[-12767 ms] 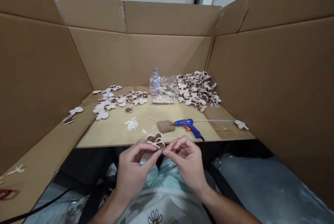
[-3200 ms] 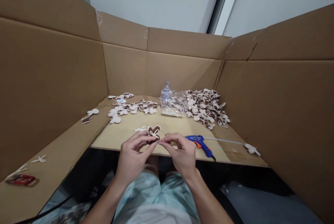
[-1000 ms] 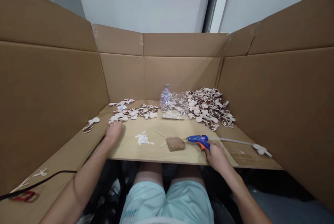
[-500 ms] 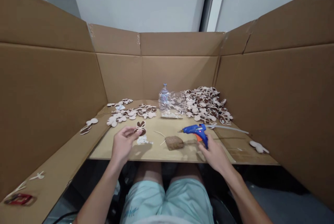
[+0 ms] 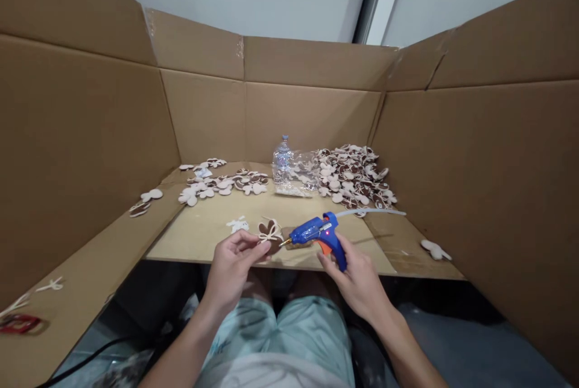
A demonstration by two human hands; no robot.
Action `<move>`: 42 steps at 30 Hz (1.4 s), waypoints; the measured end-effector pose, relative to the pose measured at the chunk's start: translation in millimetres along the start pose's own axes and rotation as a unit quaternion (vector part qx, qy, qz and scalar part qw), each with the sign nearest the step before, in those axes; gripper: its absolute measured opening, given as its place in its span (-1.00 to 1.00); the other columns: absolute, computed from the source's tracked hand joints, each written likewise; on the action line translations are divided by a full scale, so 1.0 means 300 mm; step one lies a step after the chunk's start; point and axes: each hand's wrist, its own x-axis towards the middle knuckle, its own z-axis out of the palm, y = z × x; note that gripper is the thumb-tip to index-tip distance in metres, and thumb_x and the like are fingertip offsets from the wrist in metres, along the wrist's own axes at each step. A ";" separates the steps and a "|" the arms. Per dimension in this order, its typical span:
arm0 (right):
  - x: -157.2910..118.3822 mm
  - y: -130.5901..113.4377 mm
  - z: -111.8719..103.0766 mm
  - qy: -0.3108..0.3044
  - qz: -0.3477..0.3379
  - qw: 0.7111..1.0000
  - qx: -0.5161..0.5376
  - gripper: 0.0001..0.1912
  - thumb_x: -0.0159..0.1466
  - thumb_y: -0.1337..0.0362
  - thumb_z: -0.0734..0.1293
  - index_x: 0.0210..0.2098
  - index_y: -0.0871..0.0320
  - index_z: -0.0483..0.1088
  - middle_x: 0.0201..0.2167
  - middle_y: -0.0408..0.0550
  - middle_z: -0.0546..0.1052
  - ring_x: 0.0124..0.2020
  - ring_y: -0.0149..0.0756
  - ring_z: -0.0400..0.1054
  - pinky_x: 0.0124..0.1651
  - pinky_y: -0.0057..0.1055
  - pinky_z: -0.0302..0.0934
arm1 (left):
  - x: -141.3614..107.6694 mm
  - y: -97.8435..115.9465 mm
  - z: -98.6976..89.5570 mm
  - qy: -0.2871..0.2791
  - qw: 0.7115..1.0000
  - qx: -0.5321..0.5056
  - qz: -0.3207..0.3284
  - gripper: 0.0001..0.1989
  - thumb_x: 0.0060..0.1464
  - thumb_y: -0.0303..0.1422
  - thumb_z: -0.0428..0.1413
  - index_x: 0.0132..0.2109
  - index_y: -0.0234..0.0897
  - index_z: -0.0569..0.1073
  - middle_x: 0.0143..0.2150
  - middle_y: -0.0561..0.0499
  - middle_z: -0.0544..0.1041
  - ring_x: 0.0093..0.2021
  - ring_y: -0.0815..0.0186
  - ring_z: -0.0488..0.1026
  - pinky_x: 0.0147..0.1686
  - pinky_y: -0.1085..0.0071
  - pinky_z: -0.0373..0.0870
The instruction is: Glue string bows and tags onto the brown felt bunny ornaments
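Pinched in my left hand (image 5: 236,261) is a brown, bunny-shaped piece (image 5: 273,245) with a cream bow across it. My right hand (image 5: 357,273) is wrapped round the handle of a blue glue gun (image 5: 316,230) with an orange trigger. The gun's metal nozzle points left, at the right edge of the brown piece; whether they touch I cannot tell. A pale glue stick (image 5: 375,210) sticks out from the gun's rear. Behind the nozzle, a brown block (image 5: 299,245) on the board is partly hidden. Small white scraps (image 5: 237,224) lie beyond my left hand.
A large heap of brown and white pieces (image 5: 353,174) stands back right, a smaller spread (image 5: 221,185) back left. Between them are a plastic bottle (image 5: 283,154) and clear bag (image 5: 296,174). One white piece (image 5: 435,250) lies right; a red tool (image 5: 18,323) lies far left. Cardboard walls (image 5: 312,110) surround the board.
My left hand has moved right and nearer with the brown piece, and my right hand has moved left with the glue gun. Piece and nozzle are now close together. The view has shifted slightly.
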 end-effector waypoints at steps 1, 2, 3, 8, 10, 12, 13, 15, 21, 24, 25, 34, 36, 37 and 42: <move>-0.001 -0.001 0.000 -0.001 -0.002 1.000 0.004 -0.51 0.31 0.05 0.21 0.07 0.30 0.31 -0.31 0.07 0.56 -0.41 -0.24 0.42 -0.32 -0.40 0.32 | -0.003 0.001 0.002 -0.002 1.000 -0.005 -0.001 -0.75 -0.11 -0.34 0.34 -0.39 -0.31 0.41 -0.42 0.08 0.57 -0.38 0.38 0.53 -0.32 0.47 0.52; -0.001 -0.001 0.000 -0.001 -0.005 1.000 0.008 -0.51 0.31 0.05 0.21 0.06 0.30 0.31 -0.32 0.06 0.55 -0.42 -0.24 0.42 -0.31 -0.40 0.33 | -0.005 0.003 0.004 -0.003 1.000 -0.011 -0.002 -0.74 -0.12 -0.34 0.34 -0.39 -0.31 0.40 -0.43 0.08 0.56 -0.39 0.39 0.52 -0.33 0.48 0.52; -0.002 -0.001 -0.001 0.000 -0.008 1.000 0.013 -0.52 0.31 0.05 0.21 0.06 0.29 0.31 -0.34 0.05 0.55 -0.43 -0.25 0.41 -0.31 -0.40 0.33 | -0.008 0.005 0.006 -0.004 1.000 -0.017 -0.004 -0.74 -0.12 -0.34 0.34 -0.40 -0.31 0.40 -0.43 0.08 0.55 -0.38 0.40 0.51 -0.34 0.49 0.52; -0.005 0.000 -0.003 0.016 -0.025 0.999 0.015 -0.53 0.31 0.08 0.21 0.05 0.32 0.32 -0.35 0.06 0.55 -0.44 -0.26 0.42 -0.28 -0.39 0.36 | -0.019 0.016 0.014 -0.007 0.999 -0.041 -0.016 -0.72 -0.13 -0.34 0.35 -0.40 -0.31 0.37 -0.44 0.09 0.54 -0.37 0.41 0.49 -0.35 0.51 0.50; -0.004 0.002 -0.002 0.023 -0.032 0.999 0.014 -0.53 0.32 0.09 0.21 0.05 0.33 0.33 -0.31 0.09 0.56 -0.41 -0.24 0.44 -0.26 -0.38 0.37 | -0.024 0.018 0.014 -0.011 0.999 -0.044 -0.019 -0.72 -0.11 -0.33 0.34 -0.39 -0.30 0.36 -0.43 0.09 0.55 -0.36 0.41 0.49 -0.35 0.52 0.49; -0.002 0.004 -0.002 0.031 -0.038 0.999 0.011 -0.53 0.32 0.09 0.22 0.05 0.33 0.34 -0.26 0.12 0.57 -0.36 -0.22 0.47 -0.22 -0.36 0.38 | -0.027 0.019 0.012 -0.014 0.999 -0.043 -0.017 -0.72 -0.10 -0.33 0.33 -0.38 -0.29 0.36 -0.44 0.09 0.55 -0.37 0.42 0.48 -0.34 0.53 0.48; -0.002 0.004 -0.002 0.036 -0.040 0.998 0.008 -0.53 0.32 0.09 0.22 0.05 0.33 0.34 -0.24 0.14 0.58 -0.34 -0.20 0.48 -0.20 -0.35 0.38 | -0.028 0.019 0.012 -0.015 0.999 -0.042 -0.015 -0.72 -0.09 -0.33 0.33 -0.38 -0.29 0.35 -0.44 0.10 0.55 -0.37 0.43 0.48 -0.34 0.53 0.47; -0.002 0.004 -0.002 0.044 -0.047 0.998 0.003 -0.53 0.32 0.09 0.21 0.05 0.34 0.35 -0.21 0.17 0.58 -0.28 -0.15 0.50 -0.16 -0.32 0.39 | -0.029 0.019 0.011 -0.017 0.999 -0.039 -0.016 -0.72 -0.08 -0.33 0.32 -0.38 -0.28 0.34 -0.45 0.11 0.54 -0.38 0.44 0.47 -0.33 0.53 0.46; -0.005 0.002 -0.004 0.067 -0.062 0.996 -0.003 -0.56 0.33 0.11 0.21 0.04 0.33 0.36 -0.18 0.18 0.59 -0.22 -0.13 0.52 -0.14 -0.31 0.41 | -0.032 0.026 0.012 -0.018 0.999 -0.033 -0.018 -0.72 -0.07 -0.33 0.32 -0.37 -0.27 0.33 -0.45 0.13 0.53 -0.40 0.44 0.46 -0.34 0.53 0.43; -0.005 0.006 -0.002 0.077 -0.067 0.995 -0.014 -0.56 0.33 0.11 0.21 0.04 0.32 0.36 -0.17 0.18 0.59 -0.23 -0.13 0.53 -0.15 -0.31 0.41 | -0.033 0.026 0.008 -0.022 0.999 -0.030 -0.014 -0.73 -0.05 -0.33 0.31 -0.37 -0.26 0.32 -0.46 0.14 0.51 -0.40 0.44 0.45 -0.34 0.53 0.42; -0.006 0.008 0.000 0.082 -0.069 0.994 -0.019 -0.55 0.33 0.11 0.21 0.04 0.32 0.36 -0.17 0.19 0.59 -0.22 -0.13 0.53 -0.15 -0.31 0.41 | -0.033 0.025 0.007 -0.024 0.999 -0.029 -0.013 -0.73 -0.04 -0.33 0.30 -0.37 -0.26 0.32 -0.46 0.14 0.50 -0.40 0.45 0.45 -0.34 0.53 0.42; -0.006 0.043 0.002 0.127 -0.081 0.986 -0.065 -0.56 0.33 0.11 0.20 0.06 0.30 0.36 -0.13 0.21 0.57 -0.19 -0.10 0.52 -0.15 -0.28 0.41 | -0.036 0.034 0.005 -0.016 1.000 -0.024 -0.004 -0.72 -0.06 -0.33 0.32 -0.39 -0.28 0.33 -0.44 0.10 0.55 -0.38 0.44 0.48 -0.33 0.55 0.39; 0.012 0.074 0.005 0.104 -0.059 0.989 -0.086 -0.56 0.31 0.12 0.21 0.05 0.30 0.35 -0.14 0.21 0.57 -0.17 -0.08 0.50 -0.13 -0.24 0.39 | -0.032 0.041 0.003 -0.007 1.000 -0.021 -0.001 -0.72 -0.08 -0.33 0.33 -0.40 -0.29 0.34 -0.45 0.10 0.56 -0.39 0.44 0.49 -0.33 0.57 0.39; 0.025 0.093 0.008 0.085 -0.043 0.990 -0.101 -0.57 0.30 0.14 0.22 0.05 0.30 0.35 -0.13 0.21 0.56 -0.16 -0.07 0.49 -0.11 -0.23 0.38 | -0.028 0.044 0.000 -0.002 1.000 -0.020 0.001 -0.71 -0.09 -0.33 0.34 -0.40 -0.29 0.35 -0.45 0.09 0.57 -0.38 0.43 0.50 -0.33 0.56 0.40; 0.083 0.203 0.049 -0.002 0.062 0.980 -0.191 -0.64 0.28 0.23 0.23 -0.02 0.33 0.37 -0.17 0.21 0.55 -0.14 -0.06 0.46 -0.10 -0.26 0.32 | 0.011 0.055 -0.037 0.056 0.998 -0.033 0.020 -0.68 -0.18 -0.30 0.37 -0.34 -0.32 0.43 -0.37 -0.01 0.63 -0.28 0.28 0.57 -0.29 0.45 0.47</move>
